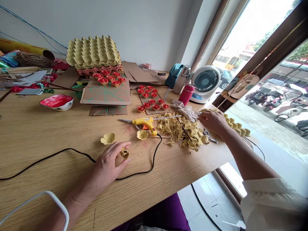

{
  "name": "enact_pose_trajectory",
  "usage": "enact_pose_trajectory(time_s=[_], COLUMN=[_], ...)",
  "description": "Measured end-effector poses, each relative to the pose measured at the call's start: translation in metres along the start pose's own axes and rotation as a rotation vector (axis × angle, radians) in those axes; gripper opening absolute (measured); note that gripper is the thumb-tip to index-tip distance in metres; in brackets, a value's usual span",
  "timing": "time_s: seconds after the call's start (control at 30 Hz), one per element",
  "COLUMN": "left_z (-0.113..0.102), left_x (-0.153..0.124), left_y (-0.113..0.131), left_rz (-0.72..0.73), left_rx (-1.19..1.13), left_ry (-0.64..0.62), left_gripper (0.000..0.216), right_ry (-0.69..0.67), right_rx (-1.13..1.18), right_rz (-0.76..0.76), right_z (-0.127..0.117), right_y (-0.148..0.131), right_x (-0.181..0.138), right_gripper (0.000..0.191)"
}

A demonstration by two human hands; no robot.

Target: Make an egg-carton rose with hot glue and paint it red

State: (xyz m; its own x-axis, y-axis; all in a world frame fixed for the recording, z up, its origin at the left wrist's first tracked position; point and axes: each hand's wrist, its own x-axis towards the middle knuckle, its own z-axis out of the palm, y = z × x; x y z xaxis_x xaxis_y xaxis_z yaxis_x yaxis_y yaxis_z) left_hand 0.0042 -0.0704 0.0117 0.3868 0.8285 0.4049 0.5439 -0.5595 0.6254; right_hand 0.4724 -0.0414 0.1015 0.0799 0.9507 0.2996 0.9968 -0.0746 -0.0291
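Observation:
My left hand (pixel 109 160) holds a small curled bud (pixel 124 154) of yellowish egg-carton pulp between thumb and fingers, low over the table. Two open pulp flower cups stand close by: one cup (pixel 108 138) beyond my knuckles, another cup (pixel 142 134) beside the glue gun. The yellow glue gun (pixel 145 122) lies on its side, nozzle to the left. My right hand (pixel 214 121) reaches to the right, fingers drawn together beside a crumpled whitish cloth (pixel 185 110) and a strip of egg carton (pixel 237 126). A small white bit shows at its fingertips, too small to name.
Torn carton scraps (pixel 178 128) and scissors (pixel 209 137) lie before my right hand. A black cord (pixel 154 160) loops across the table. Behind stand red flowers (pixel 151 101), stacked egg trays (pixel 93 53), a red-stained bowl (pixel 57 102), a red can (pixel 187 94) and a fan (pixel 205 81).

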Motion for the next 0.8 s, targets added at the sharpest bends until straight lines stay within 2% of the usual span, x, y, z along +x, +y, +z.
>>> enact_pose_trajectory(time_s=[0.07, 0.13, 0.2, 0.27, 0.37, 0.43, 0.53, 0.7, 0.8], left_z=[-0.002, -0.004, -0.006, -0.007, -0.006, -0.005, -0.004, -0.003, -0.003], left_x=[0.000, 0.000, -0.001, -0.002, -0.004, -0.005, -0.008, -0.011, -0.012], left_y=[0.005, 0.011, 0.016, 0.018, 0.017, 0.015, 0.014, 0.017, 0.018], left_rz=[-0.017, -0.049, -0.077, -0.083, -0.078, -0.040, 0.035, 0.057, 0.068], left_rx=[-0.010, -0.013, -0.006, 0.004, 0.058, 0.094, 0.113, 0.104, 0.123], left_ry=[-0.002, -0.003, 0.006, 0.031, 0.090, 0.121, 0.114, 0.049, 0.032], left_gripper=[0.034, 0.038, 0.045, 0.050, 0.056, 0.056, 0.054, 0.053, 0.060], right_ry=[0.019, -0.012, -0.060, -0.068, -0.227, -0.336, -0.425, -0.445, -0.465], right_rx=[0.101, 0.370, 0.640, 0.849, 1.092, 1.206, 1.309, 1.357, 1.407], right_rz=[-0.127, -0.287, -0.335, -0.417, -0.455, -0.436, -0.393, -0.364, -0.348], right_z=[-0.014, -0.026, -0.029, -0.020, 0.010, 0.031, 0.048, 0.054, 0.057], right_y=[-0.030, -0.074, -0.125, -0.173, -0.225, -0.243, -0.252, -0.255, -0.256], right_x=[-0.009, -0.020, -0.032, -0.044, -0.059, -0.066, -0.074, -0.080, -0.080], right_gripper=[0.030, 0.025, 0.026, 0.013, 0.017, 0.020, 0.022, 0.019, 0.021])
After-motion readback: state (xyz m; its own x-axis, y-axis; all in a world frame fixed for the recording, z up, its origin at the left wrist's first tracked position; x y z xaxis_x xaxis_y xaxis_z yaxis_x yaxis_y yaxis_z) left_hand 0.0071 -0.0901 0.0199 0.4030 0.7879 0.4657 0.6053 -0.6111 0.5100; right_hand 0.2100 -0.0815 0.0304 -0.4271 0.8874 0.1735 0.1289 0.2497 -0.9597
